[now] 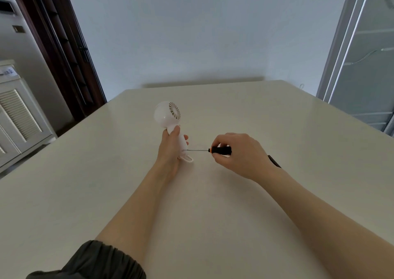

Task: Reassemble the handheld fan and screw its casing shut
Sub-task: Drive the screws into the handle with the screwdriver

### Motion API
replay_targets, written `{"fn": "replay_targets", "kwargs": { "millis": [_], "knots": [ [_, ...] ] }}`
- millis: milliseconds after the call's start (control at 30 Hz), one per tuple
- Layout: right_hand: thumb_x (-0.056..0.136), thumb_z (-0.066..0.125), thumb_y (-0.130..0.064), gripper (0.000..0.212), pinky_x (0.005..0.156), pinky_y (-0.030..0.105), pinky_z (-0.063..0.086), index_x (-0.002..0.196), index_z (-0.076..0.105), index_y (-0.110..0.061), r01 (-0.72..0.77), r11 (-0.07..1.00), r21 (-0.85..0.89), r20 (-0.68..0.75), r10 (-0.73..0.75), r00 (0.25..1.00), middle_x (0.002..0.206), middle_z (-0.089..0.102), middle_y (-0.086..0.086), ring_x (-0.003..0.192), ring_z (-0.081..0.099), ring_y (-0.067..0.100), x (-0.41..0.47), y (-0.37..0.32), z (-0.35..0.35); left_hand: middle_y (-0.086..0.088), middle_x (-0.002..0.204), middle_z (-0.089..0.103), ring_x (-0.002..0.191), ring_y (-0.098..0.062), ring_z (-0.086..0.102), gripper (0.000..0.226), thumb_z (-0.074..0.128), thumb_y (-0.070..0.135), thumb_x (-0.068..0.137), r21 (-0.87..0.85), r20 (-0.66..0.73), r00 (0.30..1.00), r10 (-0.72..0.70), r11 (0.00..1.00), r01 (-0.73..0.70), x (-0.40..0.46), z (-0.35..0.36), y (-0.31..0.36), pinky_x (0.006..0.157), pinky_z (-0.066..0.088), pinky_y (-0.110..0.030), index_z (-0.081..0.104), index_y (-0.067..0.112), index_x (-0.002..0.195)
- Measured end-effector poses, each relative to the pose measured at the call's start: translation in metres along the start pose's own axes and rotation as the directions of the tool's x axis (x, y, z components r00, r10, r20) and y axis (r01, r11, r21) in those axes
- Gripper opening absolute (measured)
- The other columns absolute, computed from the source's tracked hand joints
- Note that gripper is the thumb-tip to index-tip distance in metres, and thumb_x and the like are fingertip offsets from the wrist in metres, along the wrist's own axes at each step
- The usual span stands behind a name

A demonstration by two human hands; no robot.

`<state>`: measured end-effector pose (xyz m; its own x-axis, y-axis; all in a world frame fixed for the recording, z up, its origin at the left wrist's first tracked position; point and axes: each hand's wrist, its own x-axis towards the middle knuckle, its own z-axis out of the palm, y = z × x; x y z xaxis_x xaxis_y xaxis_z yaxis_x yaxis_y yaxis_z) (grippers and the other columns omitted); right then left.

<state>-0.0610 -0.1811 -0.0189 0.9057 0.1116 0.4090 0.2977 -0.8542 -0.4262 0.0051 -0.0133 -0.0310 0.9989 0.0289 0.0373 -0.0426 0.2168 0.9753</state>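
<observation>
A white handheld fan [167,114] stands upright above the cream table [255,129], its round head with a vented grille facing right. My left hand [169,148] grips the fan's handle, thumb up near the neck. A small loop sticks out at the handle's foot. My right hand [236,153] holds a small screwdriver [219,150] with a black handle and orange collar, lying level. Its thin metal tip touches the lower part of the fan's handle from the right. No screw is visible.
A dark thin object [274,161] lies on the table just behind my right wrist. A white louvred cabinet [19,116] stands to the left, a dark door frame [64,44] beyond it, and a glass door [366,54] at the right.
</observation>
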Motion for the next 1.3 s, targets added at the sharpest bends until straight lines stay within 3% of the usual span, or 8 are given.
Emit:
{"fn": "replay_targets", "kwargs": {
  "millis": [667, 967, 1300],
  "knots": [
    [0.085, 0.057, -0.032, 0.009, 0.063, 0.025, 0.041, 0.090, 0.065, -0.029, 0.036, 0.996, -0.081, 0.021, -0.035, 0.999, 0.086, 0.061, -0.010, 0.073, 0.053, 0.011, -0.001, -0.004, -0.002, -0.001, 0.093, 0.054, 0.083, -0.014, 0.049, 0.021, 0.042, 0.030, 0.100, 0.066, 0.122, 0.991, 0.057, 0.996, -0.065, -0.005, 0.000, 0.000, 0.078, 0.040, -0.027, 0.047, 0.020, 0.118],
    [0.085, 0.057, -0.031, 0.013, 0.062, 0.026, 0.042, 0.092, 0.068, -0.028, 0.036, 0.995, -0.090, 0.011, -0.035, 0.999, 0.083, 0.058, -0.011, 0.075, 0.056, 0.011, 0.000, -0.006, -0.004, 0.001, 0.096, 0.058, 0.083, -0.011, 0.053, 0.011, 0.047, 0.031, 0.098, 0.075, 0.192, 0.978, 0.077, 0.993, -0.093, -0.011, 0.001, 0.003, 0.071, 0.045, -0.027, 0.056, 0.030, 0.103],
    [0.085, 0.057, -0.029, 0.017, 0.066, 0.025, 0.043, 0.094, 0.071, -0.026, 0.041, 0.995, -0.089, 0.026, -0.039, 0.999, 0.088, 0.061, -0.008, 0.074, 0.052, 0.012, 0.001, -0.010, -0.011, 0.001, 0.095, 0.061, 0.082, -0.013, 0.053, 0.015, 0.046, 0.033, 0.098, 0.061, 0.205, 0.978, 0.036, 0.997, -0.050, -0.014, 0.002, 0.006, 0.067, 0.044, -0.028, 0.060, 0.031, 0.103]
  ]
}}
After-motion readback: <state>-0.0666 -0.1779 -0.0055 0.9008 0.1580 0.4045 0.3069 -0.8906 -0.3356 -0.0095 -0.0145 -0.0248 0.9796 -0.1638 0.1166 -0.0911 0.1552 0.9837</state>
